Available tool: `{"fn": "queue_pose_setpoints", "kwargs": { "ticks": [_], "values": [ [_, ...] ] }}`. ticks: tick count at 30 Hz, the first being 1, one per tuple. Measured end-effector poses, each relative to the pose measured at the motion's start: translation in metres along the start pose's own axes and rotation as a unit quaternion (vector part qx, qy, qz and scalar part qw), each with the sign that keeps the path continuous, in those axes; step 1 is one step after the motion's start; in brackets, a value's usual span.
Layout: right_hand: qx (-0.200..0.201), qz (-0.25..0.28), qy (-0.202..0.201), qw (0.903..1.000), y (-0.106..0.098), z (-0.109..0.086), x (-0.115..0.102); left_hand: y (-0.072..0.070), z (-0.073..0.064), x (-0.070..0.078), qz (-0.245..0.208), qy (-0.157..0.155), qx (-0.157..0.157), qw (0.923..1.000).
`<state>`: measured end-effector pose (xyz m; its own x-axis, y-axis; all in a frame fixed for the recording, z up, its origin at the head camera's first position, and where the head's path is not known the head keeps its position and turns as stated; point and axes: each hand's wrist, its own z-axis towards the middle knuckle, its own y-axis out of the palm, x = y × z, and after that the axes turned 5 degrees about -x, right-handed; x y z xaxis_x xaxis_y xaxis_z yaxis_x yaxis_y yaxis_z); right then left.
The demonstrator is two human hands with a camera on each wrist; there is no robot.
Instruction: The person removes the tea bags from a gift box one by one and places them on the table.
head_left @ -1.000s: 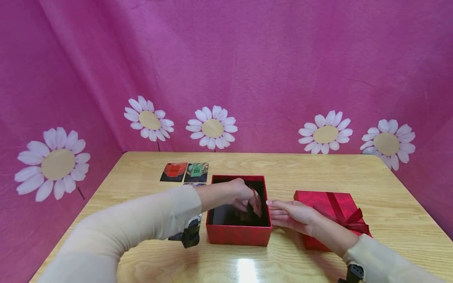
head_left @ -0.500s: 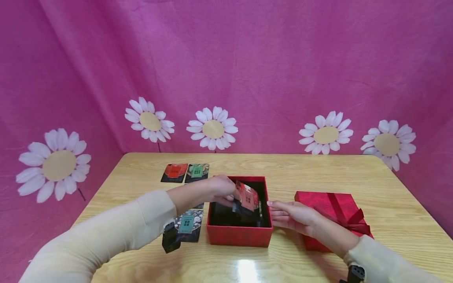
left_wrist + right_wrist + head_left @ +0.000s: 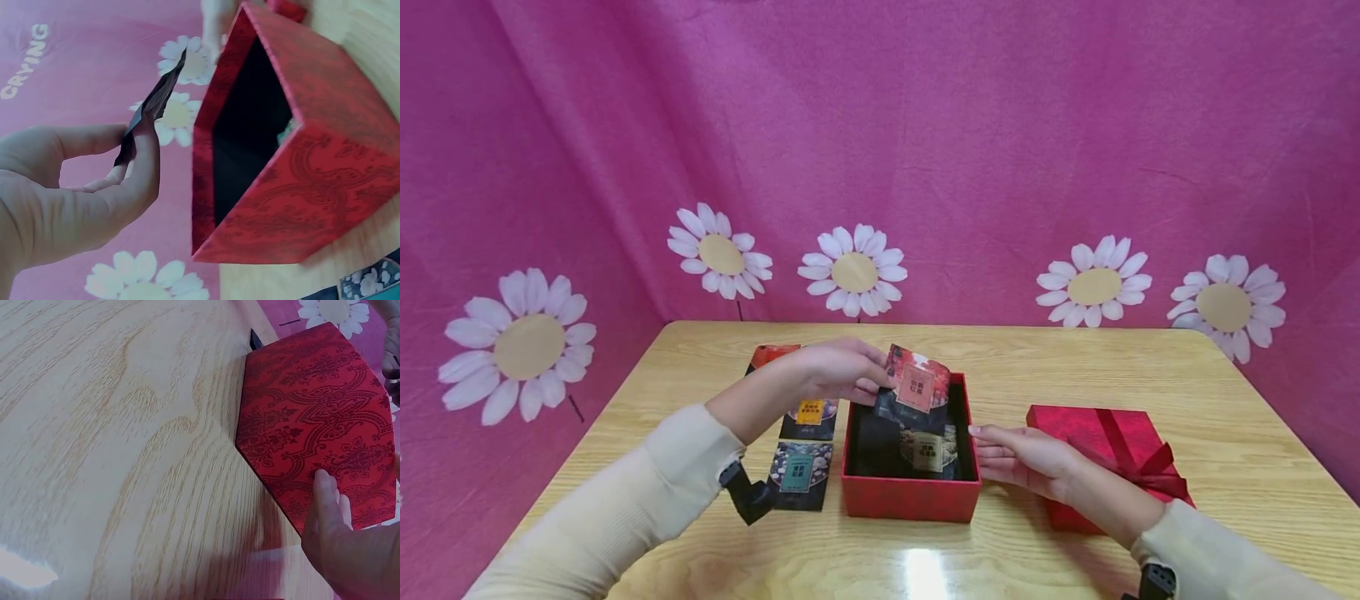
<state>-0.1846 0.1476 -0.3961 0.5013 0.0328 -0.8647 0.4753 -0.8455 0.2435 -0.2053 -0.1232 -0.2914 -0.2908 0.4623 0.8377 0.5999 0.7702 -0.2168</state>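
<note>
A red-and-black tea sachet is pinched between the thumb and fingers of my left hand, over the back part of the open red box. In the left wrist view the sachet shows edge-on, beside the box's mouth. Inside the box, another dark sachet with a pale label leans near the front right. My right hand rests its extended fingers against the box's right side. The right wrist view shows these fingers flat on the patterned red wall.
Left of the box, sachets lie on the wooden table: one with a teal label, one with a yellow label, and a red one partly behind my left arm. A red lid with a ribbon bow lies to the right.
My left hand has come up out of the box and moved left, bringing the red sachet above the rim. The pale-labelled sachet inside is now exposed. My right hand stays against the box.
</note>
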Motion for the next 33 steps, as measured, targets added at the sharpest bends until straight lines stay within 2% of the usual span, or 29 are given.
{"fn": "queue_pose_setpoints", "kwargs": {
  "ticks": [4, 9, 16, 22, 29, 33],
  "values": [
    [0.013, -0.001, 0.004, 0.9999, 0.001, -0.001, 0.000, -0.008, -0.004, -0.001, 0.009, 0.011, -0.003, 0.9999],
    [0.024, 0.005, 0.007, 0.9997, 0.002, 0.000, 0.001, -0.024, -0.006, -0.011, -0.009, 0.024, 0.006, 0.9997],
    [0.024, 0.012, 0.016, 0.9995, 0.003, -0.001, 0.001, -0.047, -0.011, -0.030, -0.049, 0.025, 0.040, 0.9977],
    [0.032, 0.005, 0.021, 0.9992, 0.002, 0.000, 0.001, -0.063, -0.018, -0.051, -0.060, 0.033, 0.049, 0.9964],
    [0.040, 0.002, 0.029, 0.9988, 0.001, -0.001, 0.000, -0.076, -0.025, -0.080, -0.096, 0.018, 0.086, 0.9915],
    [0.033, 0.000, 0.024, 0.9992, 0.000, -0.002, -0.002, -0.085, -0.029, -0.096, -0.113, 0.014, 0.092, 0.9891]
  ]
}}
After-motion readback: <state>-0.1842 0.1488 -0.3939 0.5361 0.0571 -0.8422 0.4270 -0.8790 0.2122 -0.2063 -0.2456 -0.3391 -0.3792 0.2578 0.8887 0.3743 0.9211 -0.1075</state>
